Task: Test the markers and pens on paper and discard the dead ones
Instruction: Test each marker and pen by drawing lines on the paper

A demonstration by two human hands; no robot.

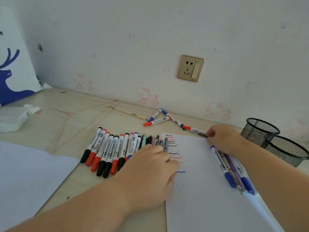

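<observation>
Paper (209, 190) near on the table (70, 131) is pinned by the flat, relaxed left hand (150, 173), while farther right a light, stiff, slippery pen (199, 133) is pinched mid-barrel by the right hand (222, 138), judged the surest hold.

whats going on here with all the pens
A person is testing pens on a white sheet already marked with black, red and blue squiggles. The left hand rests at the end of a row of markers; the right hand pinches a pen at the sheet's far edge. Two mesh cups stand to the right.
</observation>
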